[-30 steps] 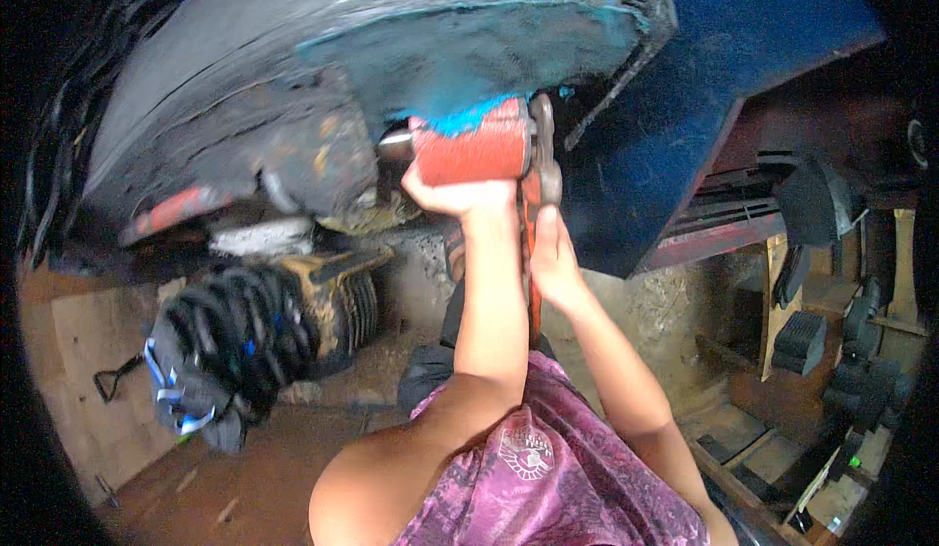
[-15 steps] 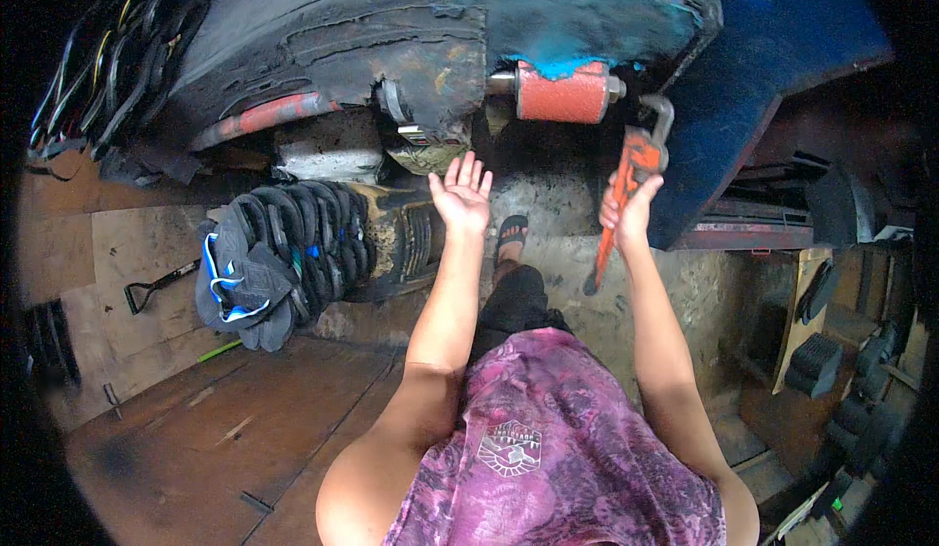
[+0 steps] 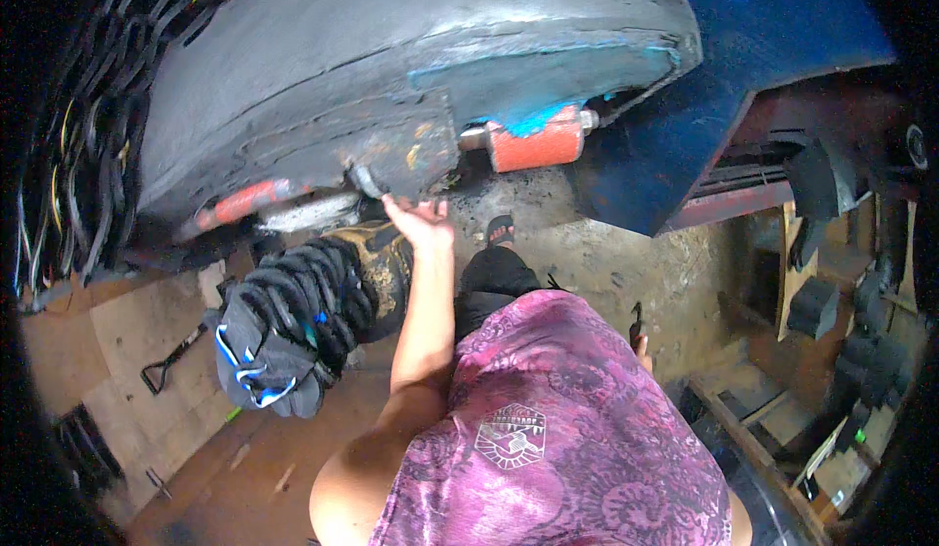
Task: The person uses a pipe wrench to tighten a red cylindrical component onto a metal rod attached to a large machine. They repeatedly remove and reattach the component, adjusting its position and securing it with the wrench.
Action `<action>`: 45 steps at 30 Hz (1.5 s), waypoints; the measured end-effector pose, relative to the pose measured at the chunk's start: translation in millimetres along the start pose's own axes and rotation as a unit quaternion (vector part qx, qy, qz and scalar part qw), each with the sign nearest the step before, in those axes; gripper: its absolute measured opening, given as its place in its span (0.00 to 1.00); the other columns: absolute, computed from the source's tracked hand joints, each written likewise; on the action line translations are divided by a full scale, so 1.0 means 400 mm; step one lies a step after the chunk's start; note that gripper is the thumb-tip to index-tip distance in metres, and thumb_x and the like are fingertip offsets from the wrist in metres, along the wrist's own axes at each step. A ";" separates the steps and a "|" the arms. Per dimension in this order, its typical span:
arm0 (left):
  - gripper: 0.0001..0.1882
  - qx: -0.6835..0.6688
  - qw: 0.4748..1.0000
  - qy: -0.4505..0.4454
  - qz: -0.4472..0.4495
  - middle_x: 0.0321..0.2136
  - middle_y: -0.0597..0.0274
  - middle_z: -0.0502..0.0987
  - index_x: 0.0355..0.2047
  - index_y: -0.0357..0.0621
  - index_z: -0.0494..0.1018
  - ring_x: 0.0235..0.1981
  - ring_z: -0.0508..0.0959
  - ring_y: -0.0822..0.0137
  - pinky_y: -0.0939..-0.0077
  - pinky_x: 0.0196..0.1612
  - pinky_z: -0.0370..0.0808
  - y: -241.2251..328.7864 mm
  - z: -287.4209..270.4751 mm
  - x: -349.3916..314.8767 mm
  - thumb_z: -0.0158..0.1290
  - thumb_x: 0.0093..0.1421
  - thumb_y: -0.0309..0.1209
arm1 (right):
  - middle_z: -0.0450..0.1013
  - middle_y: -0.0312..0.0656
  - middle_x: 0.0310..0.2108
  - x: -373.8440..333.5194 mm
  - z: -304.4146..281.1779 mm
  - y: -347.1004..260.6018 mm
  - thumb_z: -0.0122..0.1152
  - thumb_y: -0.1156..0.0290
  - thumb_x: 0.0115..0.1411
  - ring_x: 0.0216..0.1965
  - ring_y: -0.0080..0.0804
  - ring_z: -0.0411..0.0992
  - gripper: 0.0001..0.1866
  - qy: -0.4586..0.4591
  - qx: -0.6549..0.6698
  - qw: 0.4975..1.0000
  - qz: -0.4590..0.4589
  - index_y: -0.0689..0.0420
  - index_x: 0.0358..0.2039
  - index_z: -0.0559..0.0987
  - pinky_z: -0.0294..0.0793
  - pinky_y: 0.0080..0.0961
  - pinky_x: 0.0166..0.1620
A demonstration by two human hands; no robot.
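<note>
My left hand [image 3: 421,225] is raised palm up under the lower edge of a big grey metal machine [image 3: 460,32]. Its thumb and fingers are apart, holding nothing, next to a short metal lever [image 3: 366,180]; whether they touch the metal I cannot tell. Down by my side, my right hand [image 3: 643,352] is largely covered by my purple shirt. A dark end of the pipe wrench [image 3: 637,321] sticks out past its fingers. To the right of my left hand, a red cylinder [image 3: 536,145] on a bolt hangs below a blue-smeared part of the machine.
Dark foam soles [image 3: 298,301] are stacked in a row at left, on a stand. Further soles [image 3: 88,145] hang at the upper left. A blue metal panel [image 3: 665,155] juts out at right. Wooden shelving [image 3: 787,272] with dark blocks stands beyond it.
My right hand has dropped back to my side with the pipe wrench, now mostly hidden. My left hand has moved slightly left, toward the lever. The view has shifted, with the machine lower in it.
</note>
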State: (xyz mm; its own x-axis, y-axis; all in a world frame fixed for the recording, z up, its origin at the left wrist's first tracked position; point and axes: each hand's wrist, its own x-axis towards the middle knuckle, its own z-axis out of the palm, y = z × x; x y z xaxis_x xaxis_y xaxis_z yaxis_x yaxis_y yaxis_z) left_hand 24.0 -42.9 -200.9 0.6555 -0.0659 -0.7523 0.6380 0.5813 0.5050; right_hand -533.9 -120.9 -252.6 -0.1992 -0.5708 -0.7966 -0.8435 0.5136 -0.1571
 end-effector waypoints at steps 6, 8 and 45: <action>0.38 0.011 0.999 -0.042 -0.002 0.58 0.65 0.63 0.63 0.62 0.55 0.58 0.65 0.61 0.55 0.62 0.47 0.034 0.004 0.011 0.39 0.57 0.66 | 0.66 0.39 0.16 -0.050 0.093 0.116 0.31 0.22 0.55 0.17 0.30 0.64 0.48 -0.013 -0.017 0.997 0.070 0.61 0.26 0.76 0.62 0.30 0.22; 0.38 0.006 0.998 -0.060 -0.016 0.58 0.62 0.63 0.62 0.62 0.56 0.59 0.63 0.61 0.56 0.63 0.46 0.034 -0.007 0.023 0.39 0.57 0.65 | 0.66 0.39 0.16 -0.040 0.124 0.106 0.31 0.22 0.55 0.17 0.30 0.65 0.47 -0.016 -0.011 0.997 0.070 0.61 0.27 0.76 0.62 0.30 0.22; 0.33 0.194 0.920 -0.320 -0.118 0.66 0.56 0.57 0.65 0.44 0.54 0.68 0.55 0.59 0.54 0.65 0.56 0.006 -0.001 -0.116 0.46 0.58 0.30 | 0.76 0.54 0.37 -0.006 0.190 -0.054 0.37 0.25 0.56 0.40 0.46 0.73 0.53 -0.053 -0.092 0.993 0.050 0.74 0.42 0.76 0.71 0.41 0.44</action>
State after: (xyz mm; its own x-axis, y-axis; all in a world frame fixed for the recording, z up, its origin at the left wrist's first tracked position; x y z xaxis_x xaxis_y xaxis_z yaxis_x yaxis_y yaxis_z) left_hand -5.0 -37.9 -165.0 0.5058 -0.6882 -0.5201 0.8076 0.1657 0.5660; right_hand -477.1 -81.9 -291.4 -0.2411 -0.4467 -0.8616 -0.9011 0.4326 0.0279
